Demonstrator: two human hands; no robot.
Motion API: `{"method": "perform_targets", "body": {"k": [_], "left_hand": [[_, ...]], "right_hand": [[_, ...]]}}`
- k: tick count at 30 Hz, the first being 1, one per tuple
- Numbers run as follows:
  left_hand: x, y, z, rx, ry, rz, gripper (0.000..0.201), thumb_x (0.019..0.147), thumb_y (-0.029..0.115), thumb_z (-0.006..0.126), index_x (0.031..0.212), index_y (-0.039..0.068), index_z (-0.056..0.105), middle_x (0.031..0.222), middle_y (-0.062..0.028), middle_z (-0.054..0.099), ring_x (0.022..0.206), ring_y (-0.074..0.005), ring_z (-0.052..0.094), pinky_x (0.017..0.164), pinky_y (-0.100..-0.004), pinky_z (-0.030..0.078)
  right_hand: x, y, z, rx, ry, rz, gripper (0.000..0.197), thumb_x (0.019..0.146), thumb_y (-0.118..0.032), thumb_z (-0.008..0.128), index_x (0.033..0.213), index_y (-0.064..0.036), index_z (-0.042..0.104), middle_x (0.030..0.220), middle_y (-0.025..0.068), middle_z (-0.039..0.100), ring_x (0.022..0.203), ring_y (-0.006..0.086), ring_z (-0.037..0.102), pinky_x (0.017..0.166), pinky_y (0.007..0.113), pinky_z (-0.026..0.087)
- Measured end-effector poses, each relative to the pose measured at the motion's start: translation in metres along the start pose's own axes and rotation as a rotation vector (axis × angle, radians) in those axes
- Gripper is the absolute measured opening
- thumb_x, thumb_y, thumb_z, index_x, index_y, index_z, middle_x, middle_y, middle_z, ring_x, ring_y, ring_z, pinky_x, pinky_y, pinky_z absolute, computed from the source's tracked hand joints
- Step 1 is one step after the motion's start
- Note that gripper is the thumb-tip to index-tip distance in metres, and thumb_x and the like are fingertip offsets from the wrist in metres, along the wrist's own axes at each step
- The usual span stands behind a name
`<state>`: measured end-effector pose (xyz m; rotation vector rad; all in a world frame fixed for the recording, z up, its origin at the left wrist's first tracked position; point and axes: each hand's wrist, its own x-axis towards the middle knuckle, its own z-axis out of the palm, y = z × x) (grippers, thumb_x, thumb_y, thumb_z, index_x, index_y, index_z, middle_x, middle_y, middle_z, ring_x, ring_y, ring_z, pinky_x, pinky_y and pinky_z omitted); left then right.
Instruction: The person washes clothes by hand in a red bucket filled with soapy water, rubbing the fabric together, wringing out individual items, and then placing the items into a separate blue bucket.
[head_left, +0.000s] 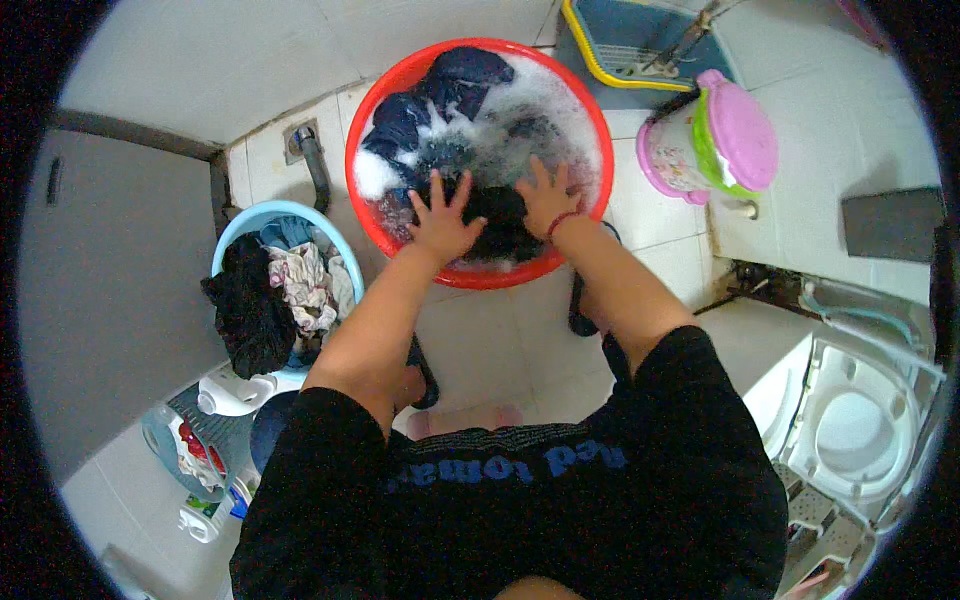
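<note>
A large round red basin (pixel 372 118) stands on the floor in front of me, full of foamy water. Dark blue clothes (pixel 462 80) bulge out of the suds at its far left. Black cloth (pixel 500 222) lies wet in the near part of the basin, between my hands. My left hand (pixel 444 220) is spread, palm down, over the near left of the basin beside this cloth. On the other side of it, my right hand (pixel 550 195) has its fingers apart too, with a red band at the wrist. Neither hand grips anything; whether the palms touch the cloth I cannot tell.
Left of the basin stands a light blue bucket (pixel 348 243) heaped with clothes, with a white bottle (pixel 236 392) near it. A drain hose (pixel 314 168) enters the floor. At right are a pink-lidded bin (pixel 690 150), a blue-grey tub (pixel 635 95) and a washing machine (pixel 855 425).
</note>
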<state>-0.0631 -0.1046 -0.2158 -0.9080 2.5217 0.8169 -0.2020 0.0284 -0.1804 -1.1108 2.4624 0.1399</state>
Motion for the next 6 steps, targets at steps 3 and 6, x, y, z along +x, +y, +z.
{"method": "perform_targets", "body": {"k": [3,6], "left_hand": [[0.019,-0.005,0.026,0.2,-0.189,-0.014,0.089,0.077,0.073,0.053,0.149,0.038,0.015,0.157,-0.0161,-0.008,0.135,-0.0587,-0.004,0.099,-0.0747,0.023],[0.055,-0.024,0.046,0.371,-0.265,0.08,0.087,0.074,0.069,0.06,0.147,0.032,0.03,0.157,-0.0146,0.004,0.141,-0.0466,0.006,0.104,-0.0676,0.023]], "right_hand": [[0.018,-0.006,0.063,-0.07,-0.258,0.001,0.049,0.081,-0.015,0.059,0.129,-0.0101,0.052,0.15,0.0117,0.029,0.139,0.0395,0.022,0.102,0.062,0.033],[0.043,-0.005,0.108,-0.134,-0.386,-0.033,0.051,0.081,-0.018,0.059,0.131,-0.0118,0.052,0.154,0.01,0.021,0.141,0.0385,0.016,0.102,0.065,0.03]]}}
